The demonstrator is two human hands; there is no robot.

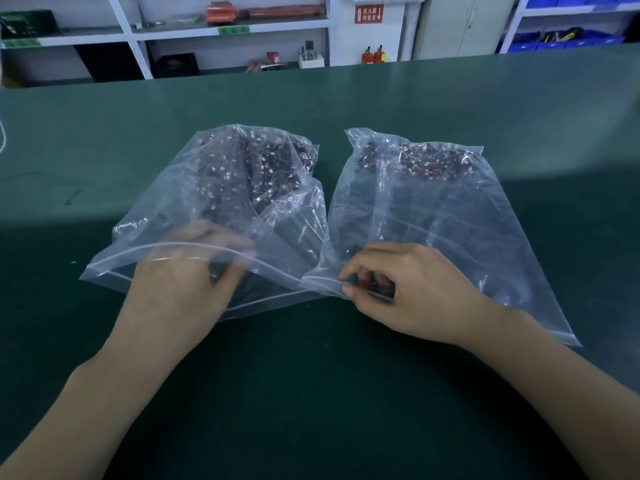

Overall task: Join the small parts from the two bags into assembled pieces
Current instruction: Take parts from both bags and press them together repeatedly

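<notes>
Your two bare forearms come in from the near corners over the dark green, matte tabletop (311, 393). Your right hand (405, 292) is knuckles-up, fingers (349, 268) curled; thumb and forefinger pinch the ridged zip edge of the right bag (467, 230) at its near left corner, where the thin plastic bunches into folds. Your left hand (180, 282) is blurred. It reaches into the gaping mouth of the left bag (194, 202), with the upper zip strip arching across the knuckles and the fingertips lying under the film; whether those fingers have hold of anything I cannot tell.

Both bags are clear, soft, crinkled plastic with glossy creases, lying flat side by side and touching near their mouths, which face you. The left bag's mouth stands open; the right one's looks closed along the strip you are pinching.

The small parts (263, 168) sit heaped at the far end of each bag, well beyond your fingers: dark reddish, wiry tangles dotted with tiny white pieces. The right bag's heap (426, 161) spreads wide and shallow.

Beyond the tabletop's far edge stand white shelves (228, 29) with boxes, and blue bins (561, 41) at the right.
</notes>
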